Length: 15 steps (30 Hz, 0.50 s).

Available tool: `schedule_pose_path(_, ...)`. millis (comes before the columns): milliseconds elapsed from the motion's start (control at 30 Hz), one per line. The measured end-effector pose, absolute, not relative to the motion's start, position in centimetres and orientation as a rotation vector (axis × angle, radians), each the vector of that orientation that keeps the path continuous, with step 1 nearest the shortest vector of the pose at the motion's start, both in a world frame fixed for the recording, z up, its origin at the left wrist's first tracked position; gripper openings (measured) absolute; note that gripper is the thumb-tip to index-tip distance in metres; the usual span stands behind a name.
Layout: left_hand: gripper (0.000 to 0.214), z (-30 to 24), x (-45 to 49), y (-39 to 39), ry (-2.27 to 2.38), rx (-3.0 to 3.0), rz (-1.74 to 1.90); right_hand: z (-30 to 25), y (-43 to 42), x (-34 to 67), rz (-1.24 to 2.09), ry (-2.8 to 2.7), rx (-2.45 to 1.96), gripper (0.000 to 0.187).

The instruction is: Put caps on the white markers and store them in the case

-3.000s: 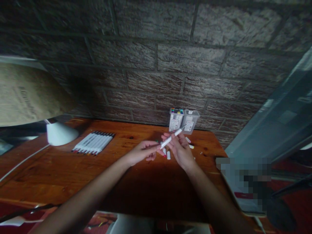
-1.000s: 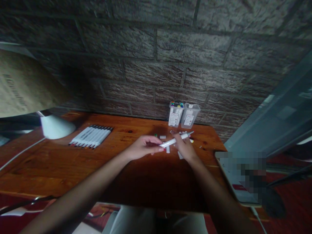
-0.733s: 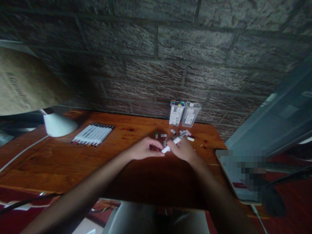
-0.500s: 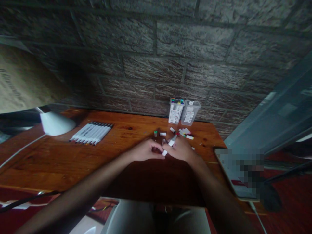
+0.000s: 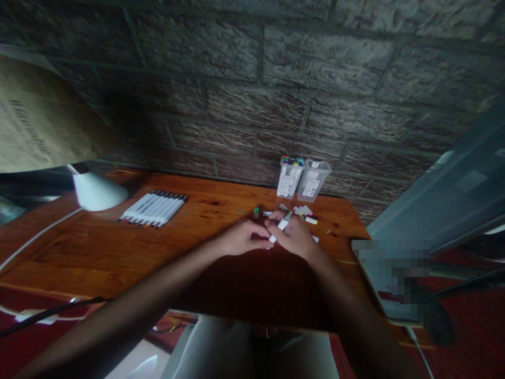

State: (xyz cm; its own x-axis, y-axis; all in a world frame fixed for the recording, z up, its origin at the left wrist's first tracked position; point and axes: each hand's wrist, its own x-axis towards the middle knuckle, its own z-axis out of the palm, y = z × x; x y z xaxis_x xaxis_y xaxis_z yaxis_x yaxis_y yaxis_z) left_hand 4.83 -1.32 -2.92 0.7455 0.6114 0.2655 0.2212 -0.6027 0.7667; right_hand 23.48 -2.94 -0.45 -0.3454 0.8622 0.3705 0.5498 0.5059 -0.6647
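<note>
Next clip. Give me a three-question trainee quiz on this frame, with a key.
1. True or false: the row of markers lies on the wooden table on the left hand side.
2. Which clear case at the table's back edge holds coloured-capped pens? A the left one, B the right one, C both.
3. Fill in: the right hand grips a white ____ in its fingers.

Key: 1 true. 2 A, the left case. 3 marker.
</note>
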Motion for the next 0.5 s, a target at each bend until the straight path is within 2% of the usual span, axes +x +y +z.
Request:
schedule_pose_path(133,0.022,-3.0,5.1,-1.5,0.656,2.211,0.679,-0.8,-2.9,22.8,0.960,-1.797,-1.014,0.025)
schedule_pose_path(267,0.020,-2.5,4.9,-1.8,0.630,2.196,0.638,-1.1,-3.0,22.6,1.013,-1.644,-1.130,0.042)
schedule_pose_path(400,0.024,-1.6,3.7,-1.3,0.652,2.108,0.620,-1.6,-2.9,22.2,1.061,-1.552,-1.022,0.037)
schedule_pose_path(500,0.026,-1.0,2.6,-0.4,0.803,2.008,0.820,-1.9,-2.8,21.7,1.150,-1.412,-0.938,0.033)
